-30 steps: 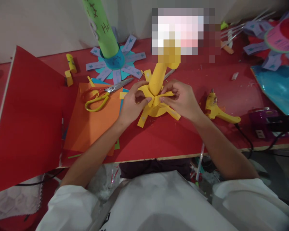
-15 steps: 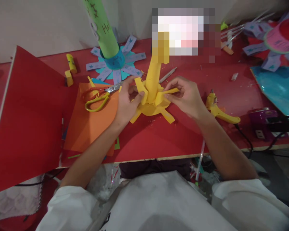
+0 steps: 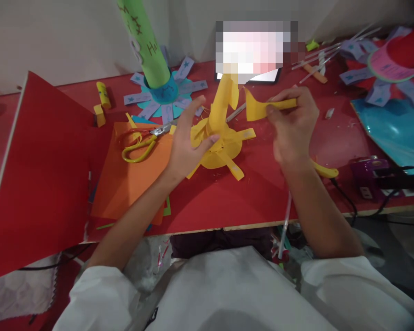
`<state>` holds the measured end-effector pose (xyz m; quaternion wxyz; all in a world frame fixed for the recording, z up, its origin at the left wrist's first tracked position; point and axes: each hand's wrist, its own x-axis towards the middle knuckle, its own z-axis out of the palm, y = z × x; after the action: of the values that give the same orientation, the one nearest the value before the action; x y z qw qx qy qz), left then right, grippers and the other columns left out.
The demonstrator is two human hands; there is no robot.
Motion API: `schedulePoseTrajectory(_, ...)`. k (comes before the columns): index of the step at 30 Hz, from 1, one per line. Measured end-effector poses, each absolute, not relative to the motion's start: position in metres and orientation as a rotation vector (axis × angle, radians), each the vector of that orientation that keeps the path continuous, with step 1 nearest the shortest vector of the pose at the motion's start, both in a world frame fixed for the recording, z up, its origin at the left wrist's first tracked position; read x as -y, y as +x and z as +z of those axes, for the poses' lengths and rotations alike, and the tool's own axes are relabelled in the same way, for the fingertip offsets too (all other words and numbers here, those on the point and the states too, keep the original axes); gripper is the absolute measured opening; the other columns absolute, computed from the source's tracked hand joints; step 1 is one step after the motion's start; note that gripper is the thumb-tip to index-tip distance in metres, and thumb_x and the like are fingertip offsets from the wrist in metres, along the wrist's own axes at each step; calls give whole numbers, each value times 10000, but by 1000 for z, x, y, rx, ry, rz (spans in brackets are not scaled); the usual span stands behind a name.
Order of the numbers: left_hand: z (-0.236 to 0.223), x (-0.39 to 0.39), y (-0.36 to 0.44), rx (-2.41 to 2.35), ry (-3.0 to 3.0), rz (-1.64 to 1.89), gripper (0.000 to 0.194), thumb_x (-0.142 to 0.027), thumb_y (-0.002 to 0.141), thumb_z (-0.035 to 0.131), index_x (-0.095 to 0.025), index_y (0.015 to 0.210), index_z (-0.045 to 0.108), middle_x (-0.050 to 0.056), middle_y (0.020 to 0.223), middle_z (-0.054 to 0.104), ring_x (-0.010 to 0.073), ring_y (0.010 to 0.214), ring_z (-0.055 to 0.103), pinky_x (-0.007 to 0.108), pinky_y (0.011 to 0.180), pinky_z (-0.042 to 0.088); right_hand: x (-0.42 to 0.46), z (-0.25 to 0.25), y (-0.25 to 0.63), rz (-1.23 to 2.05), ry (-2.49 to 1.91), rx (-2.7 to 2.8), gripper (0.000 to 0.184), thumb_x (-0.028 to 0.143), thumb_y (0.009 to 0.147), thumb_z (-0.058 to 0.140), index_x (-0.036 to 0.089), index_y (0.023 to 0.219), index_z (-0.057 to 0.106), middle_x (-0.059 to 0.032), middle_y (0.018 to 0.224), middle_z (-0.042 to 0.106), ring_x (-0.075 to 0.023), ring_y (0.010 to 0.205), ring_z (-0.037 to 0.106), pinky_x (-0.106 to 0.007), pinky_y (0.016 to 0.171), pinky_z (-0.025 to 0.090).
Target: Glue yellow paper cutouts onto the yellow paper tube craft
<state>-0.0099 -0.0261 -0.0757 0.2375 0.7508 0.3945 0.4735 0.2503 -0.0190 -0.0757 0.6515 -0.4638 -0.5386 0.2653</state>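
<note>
At the left edge of the frame: red panel (image 3: 44, 170), tilted beside the red table (image 3: 255, 207). Lower left: pale quilted cloth (image 3: 27, 292), below table level. Upper left: yellow glue stick (image 3: 104, 95), near a small yellow block (image 3: 98, 115). Left of centre: orange paper (image 3: 131, 184), flat on the table, with red-and-yellow-handled scissors (image 3: 146, 151) across the upper part. Above the scissors: green paper tube (image 3: 148, 50), in a blue paper ring (image 3: 163, 92) with lilac strips radiating outward.

Centre: left hand (image 3: 189, 142), fingers and thumb apart, at the left side of the yellow paper model (image 3: 219, 112); thumb over the round base, contact not determinable. On the model: upright column, flat strips radiating from the base. Above: partly blurred tablet (image 3: 277, 78).

Right of centre: right hand (image 3: 296, 124), clamped on a yellow paper strip (image 3: 257, 111), above the table and apart from the model. Behind the right forearm: yellow tool handle (image 3: 326, 171), partly hidden. At the right: purple box (image 3: 369, 174), near a shiny blue sheet (image 3: 393, 128). Upper right: pink paper ring (image 3: 389, 64), also with lilac strips.
</note>
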Motion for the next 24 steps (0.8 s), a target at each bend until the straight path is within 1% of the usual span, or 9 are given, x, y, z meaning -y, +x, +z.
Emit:
schedulePoseTrajectory(3,-76,19,4,-1039,2016,1247,534,-655,1035,673,-439,1505,540,25,1576,640,311,1520,601,533,1264,525,15,-75,259,740,-995,1073,316,498,839,920,391,954,646,-24,1019,701,-266,922,589,-481,874,513)
schedulePoseTrajectory(5,-76,16,11,-1076,1999,1202,494,-676,1047,639,-368,1431,592,44,1454,715,296,1382,692,490,1171,585,14,-75,263,852,-972,999,334,459,809,932,390,949,637,-13,1013,689,-249,885,584,-468,827,495)
schedulePoseTrajectory(8,-67,21,15,-1111,1994,1229,421,-639,1058,654,-317,1329,638,36,1281,772,258,1186,748,459,1057,622,12,-76,267,942,-962,947,354,433,779,937,395,934,621,-5,1049,707,-260,955,614,-472,838,506)
schedulePoseTrajectory(10,-55,29,13,-1104,1972,1303,376,-601,1059,680,-321,1308,642,21,1247,777,246,1157,752,453,1039,628,10,-78,271,946,-948,931,374,448,770,927,392,934,596,-7,1098,726,-281,1038,630,-480,885,527)
schedulePoseTrajectory(13,-37,33,-2,-1069,1961,1391,309,-513,1071,710,-334,1315,648,13,1306,760,237,1205,756,457,1079,628,7,-82,279,899,-961,921,403,523,778,884,388,965,553,-18,1178,730,-298,1140,635,-483,942,535)
schedulePoseTrajectory(16,-27,9,-37,-943,2020,1587,365,-439,1069,751,-335,1402,647,3,1315,727,217,1210,758,417,1037,649,4,-89,285,848,-1105,1044,474,733,803,796,394,1002,531,-34,1234,735,-320,1236,612,-480,929,524)
schedulePoseTrajectory(19,-24,-35,-93,-777,2218,1817,506,-616,1062,702,-335,1462,570,-30,1348,668,195,1210,740,366,1007,665,3,-95,283,847,-1162,1132,516,810,810,740,383,1012,533,-42,1228,724,-319,1197,619,-470,859,523)
schedulePoseTrajectory(20,-25,-49,-113,-802,2273,1890,525,-663,1066,658,-324,1452,549,-34,1260,667,175,1128,744,362,982,672,3,-95,280,861,-1132,1129,505,782,809,758,373,1004,537,-39,1203,714,-310,1160,631,-462,837,530)
schedulePoseTrajectory(24,-35,-81,-180,-1271,2379,1772,799,-1000,902,505,-344,1357,453,-78,1121,646,141,970,684,405,852,712,8,-92,261,945,-1022,1162,476,694,807,838,339,973,567,-26,1063,681,-287,1043,678,-450,808,586)
